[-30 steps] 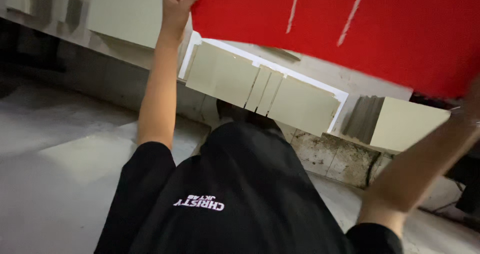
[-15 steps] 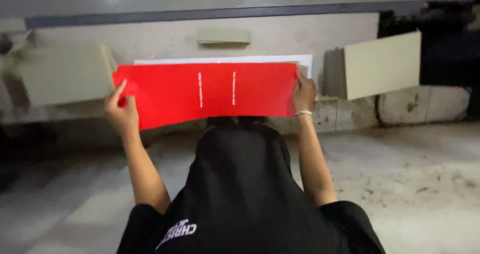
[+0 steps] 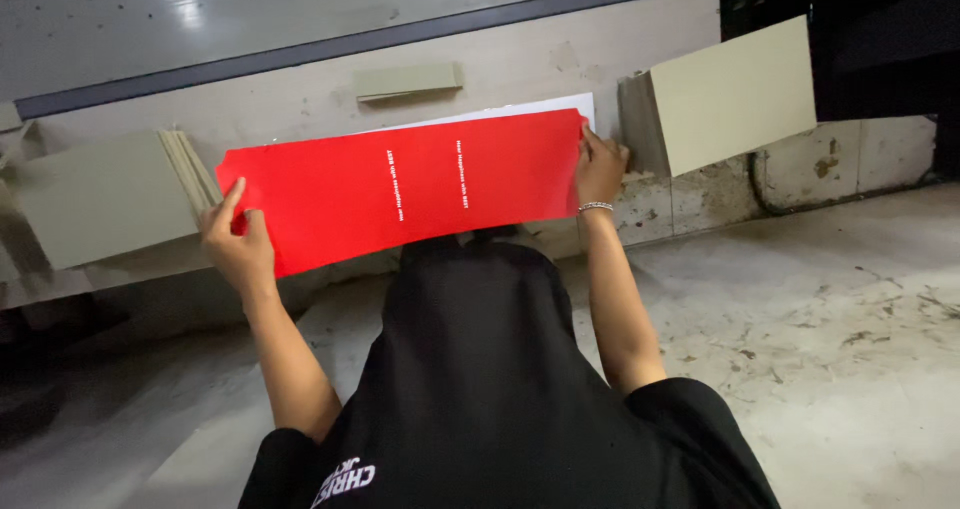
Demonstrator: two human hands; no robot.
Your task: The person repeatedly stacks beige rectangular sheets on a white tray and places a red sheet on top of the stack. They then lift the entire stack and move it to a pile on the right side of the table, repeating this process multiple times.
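Head view looks down over a black shirt [image 3: 480,389] toward a concrete ledge [image 3: 300,109]. At its left end lies a stack of grey-beige boards [image 3: 100,199]. Beside it the left hand [image 3: 238,247] pinches the left edge of a long red sheet [image 3: 400,194], thumb on top and fingers underneath. The sheet spans the middle of the ledge, tilted up to the right, with a white sheet [image 3: 520,112] showing behind its upper edge. The right hand [image 3: 600,169], a bracelet at the wrist, clamps the right edge. Further right stands another beige board stack [image 3: 730,94]. Judging by this, the step in hand is positioning the sheet; squaring it would call for level, even hands.
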